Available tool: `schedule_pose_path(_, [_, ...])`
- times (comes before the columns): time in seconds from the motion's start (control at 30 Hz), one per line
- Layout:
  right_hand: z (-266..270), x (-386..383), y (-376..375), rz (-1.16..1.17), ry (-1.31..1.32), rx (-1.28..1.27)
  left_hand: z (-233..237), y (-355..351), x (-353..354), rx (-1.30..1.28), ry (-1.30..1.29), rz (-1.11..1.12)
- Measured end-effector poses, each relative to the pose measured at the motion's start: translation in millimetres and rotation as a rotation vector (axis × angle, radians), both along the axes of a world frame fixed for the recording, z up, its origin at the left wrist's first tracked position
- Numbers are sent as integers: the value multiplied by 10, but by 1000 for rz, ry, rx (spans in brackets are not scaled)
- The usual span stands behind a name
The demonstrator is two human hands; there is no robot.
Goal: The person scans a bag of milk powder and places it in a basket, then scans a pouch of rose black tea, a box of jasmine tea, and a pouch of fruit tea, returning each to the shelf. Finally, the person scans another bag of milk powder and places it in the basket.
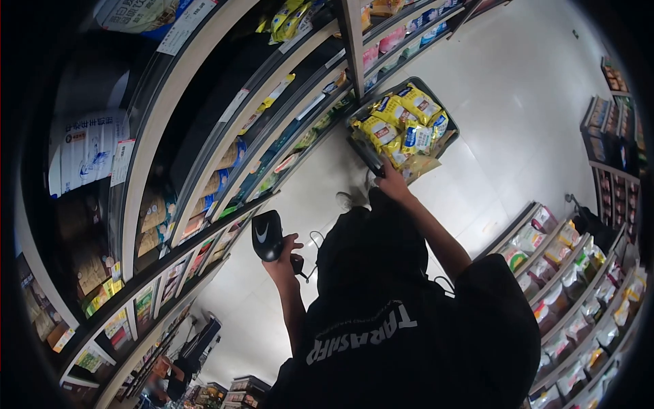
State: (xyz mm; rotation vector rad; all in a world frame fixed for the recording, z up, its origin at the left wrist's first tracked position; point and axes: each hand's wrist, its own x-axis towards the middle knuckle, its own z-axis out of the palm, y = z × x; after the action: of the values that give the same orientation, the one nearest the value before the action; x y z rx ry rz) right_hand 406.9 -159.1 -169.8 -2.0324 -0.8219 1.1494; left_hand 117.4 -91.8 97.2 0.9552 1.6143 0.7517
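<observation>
My left hand is closed around a black handheld barcode scanner with a pale curved mark on its head, held beside the shelves. My right hand is closed on the dark handle at the near edge of a shopping cart basket. Heaped inside the basket are several yellow snack bags, with a white-and-yellow bag among them. My dark T-shirt with pale lettering fills the lower middle and hides the floor beneath.
Tall shelves with packaged goods and price tags run along my left. Low tiered shelves of bagged goods stand at right, with more racks beyond. Pale tiled floor lies between. Another person is far off at lower left.
</observation>
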Motion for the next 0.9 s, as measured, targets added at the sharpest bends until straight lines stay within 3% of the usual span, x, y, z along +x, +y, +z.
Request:
schedule_pose_path(0.1, [2, -64, 133, -91, 87, 45, -184, -49, -268, 61, 106, 30])
schedule_pose_path(0.2, [-502, -67, 101, 32, 131, -185, -550, -258, -665, -5, 219, 131])
schedule_pose_path(0.23, [-830, -131, 38, -1, -14, -132, -700, -387, -814, -36, 207, 182])
schedule_pose_path(0.27, [-824, -136, 68, -25, -74, -176, -847, -550, -965, -60, 199, 248])
schedule_pose_path(0.37, [-775, -167, 177, -28, -227, -192, -1313, -1211, -1320, -154, 171, 451])
schedule_pose_path(0.47, [-957, -72, 139, -4, -122, -175, -1992, -2126, -1650, -224, 213, 570])
schedule_pose_path(0.5, [-1186, -49, 88, -72, 3, -8, -2165, -2424, -1693, -284, 233, 625])
schedule_pose_path(0.53, [-1051, -27, 127, -75, 25, -88, -2274, -2716, -1712, -349, 252, 680])
schedule_pose_path(0.6, [-427, -109, 255, -44, -37, -82, -2359, -3205, -1667, -451, 250, 774])
schedule_pose_path(0.63, [-441, -102, 280, -23, -87, -97, -2393, -3405, -1644, -500, 246, 822])
schedule_pose_path(0.67, [-920, 36, 234, -23, 17, -182, -2415, -3570, -1634, -521, 244, 863])
schedule_pose_path(0.7, [-1496, 174, 178, -33, -75, -116, -2449, -3702, -1625, -542, 239, 900])
schedule_pose_path(0.77, [-1000, 92, 286, -14, -95, -306, -2584, -3929, -1662, -542, 178, 970])
schedule_pose_path(0.8, [-705, -52, 317, -86, -107, -244, -2584, -3935, -1668, -524, 167, 999])
schedule_pose_path(0.87, [-1344, 223, 288, -94, 35, -222, -2500, -3823, -1684, -485, 144, 1047])
schedule_pose_path(0.9, [-1308, 249, 289, -78, 9, -281, -2532, -3811, -1744, -480, 123, 1042])
